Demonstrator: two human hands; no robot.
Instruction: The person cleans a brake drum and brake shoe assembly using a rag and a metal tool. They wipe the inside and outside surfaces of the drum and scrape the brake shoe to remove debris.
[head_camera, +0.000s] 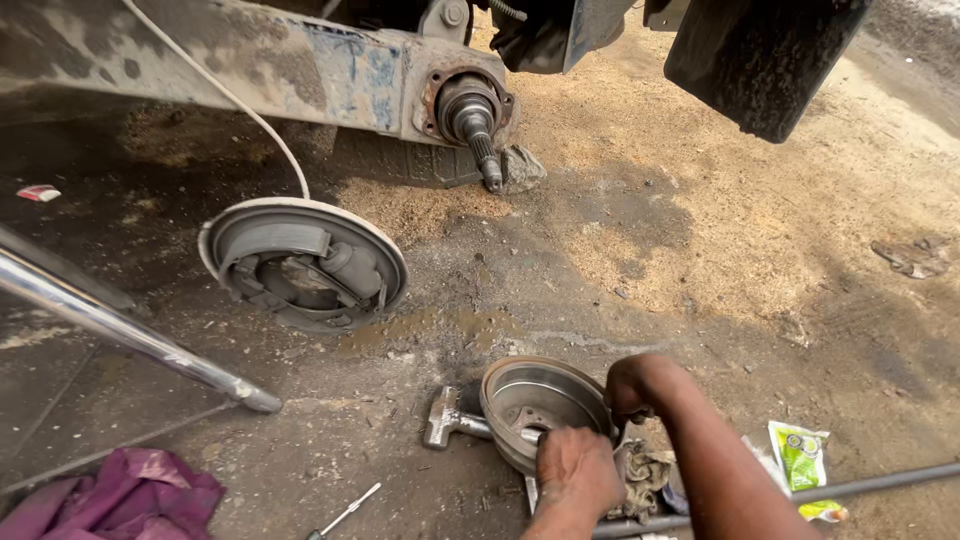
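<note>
Seen from the head camera, the left hand (578, 468) is gripping the handle of a hammer (452, 418), fingers clamped round the shaft, while the right hand (632, 390) is curling over the far rim of a brake drum (540, 405), fingers closed on its edge. The drum is sitting on the dirty concrete floor (640, 270), just beside a greasy rag (645, 470). Its open mouth is tilting up and toward the left, and the hammer is lying across it, long axis running left to right with the head pointing left. A slipping grip on the oily rim could be letting the drum roll, and the right hand's fingers are sitting close to any strike. Further off, a backing plate with brake shoes (305, 262) is leaning below the bare axle stub (472, 118).
</note>
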